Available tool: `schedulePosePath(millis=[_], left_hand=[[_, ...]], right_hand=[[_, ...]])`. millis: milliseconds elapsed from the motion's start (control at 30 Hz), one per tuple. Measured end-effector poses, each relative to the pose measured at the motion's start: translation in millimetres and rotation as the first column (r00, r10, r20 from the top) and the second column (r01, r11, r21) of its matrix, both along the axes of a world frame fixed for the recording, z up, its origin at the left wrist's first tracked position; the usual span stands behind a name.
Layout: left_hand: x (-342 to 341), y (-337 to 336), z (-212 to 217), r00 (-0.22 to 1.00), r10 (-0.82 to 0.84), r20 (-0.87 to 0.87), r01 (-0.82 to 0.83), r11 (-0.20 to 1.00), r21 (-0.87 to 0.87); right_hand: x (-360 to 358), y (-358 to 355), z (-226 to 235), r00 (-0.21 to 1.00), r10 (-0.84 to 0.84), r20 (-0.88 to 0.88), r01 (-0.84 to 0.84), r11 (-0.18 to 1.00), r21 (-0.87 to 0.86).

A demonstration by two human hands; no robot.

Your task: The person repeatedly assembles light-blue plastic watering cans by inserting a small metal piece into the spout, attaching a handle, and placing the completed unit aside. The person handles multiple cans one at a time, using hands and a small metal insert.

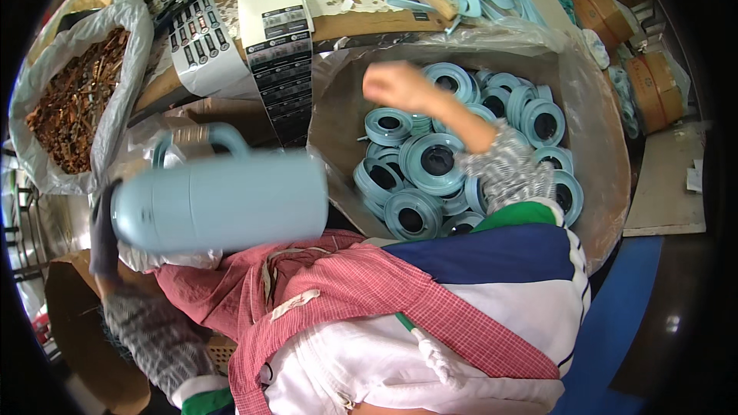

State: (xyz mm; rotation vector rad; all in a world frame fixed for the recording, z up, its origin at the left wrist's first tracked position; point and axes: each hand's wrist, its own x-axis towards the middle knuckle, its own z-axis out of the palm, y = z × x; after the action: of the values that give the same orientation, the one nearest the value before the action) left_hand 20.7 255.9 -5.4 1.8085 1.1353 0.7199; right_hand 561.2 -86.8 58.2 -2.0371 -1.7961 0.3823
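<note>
Left hand (104, 234), dark-gloved, grips the base end of a pale blue flask (223, 200); fingers closed round it. Flask lies on its side in mid-air above the red checked apron (361, 284), handle up, blurred by motion

Right hand (396, 84) raised over the lined box (338, 107) of blue tape rolls (423, 161). Fingers look curled into a loose fist; blur hides whether anything is in them, so cannot tell. No roll seen in contact with the hand

Rolls fill the right half of the box, stacked flat and on edge. Label strips (280, 46) hang over the bench edge just behind the box; bag of brown scrap (73, 100) at far left

Judgement: flask is being carried or tipped one-handed, and roll handling is paused. Next move needs the flask set down upright somewhere stable, clear of the box, which would free the left hand
</note>
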Motion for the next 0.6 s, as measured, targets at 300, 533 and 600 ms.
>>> schedulePosePath(millis=[300, 533, 600], left_hand=[[-41.3, -131.8, -84.3, 0.958, 0.288, 0.002, -0.273, 0.911, -0.31], [-62.4, -197.2, -69.9, 0.876, 0.41, 0.253, -0.253, 0.839, -0.482], [-85.1, -209.8, -58.9, 0.809, 0.401, 0.429, -0.157, 0.851, -0.501]], right_hand=[[29.6, -53.6, -282.2, 0.909, 0.04, 0.414, 0.249, 0.745, -0.619], [-73.0, -5.1, -90.8, 0.948, -0.079, -0.308, 0.163, 0.952, 0.257], [-127.1, 24.5, -31.3, 0.924, 0.128, -0.36, 0.036, 0.909, 0.416]])
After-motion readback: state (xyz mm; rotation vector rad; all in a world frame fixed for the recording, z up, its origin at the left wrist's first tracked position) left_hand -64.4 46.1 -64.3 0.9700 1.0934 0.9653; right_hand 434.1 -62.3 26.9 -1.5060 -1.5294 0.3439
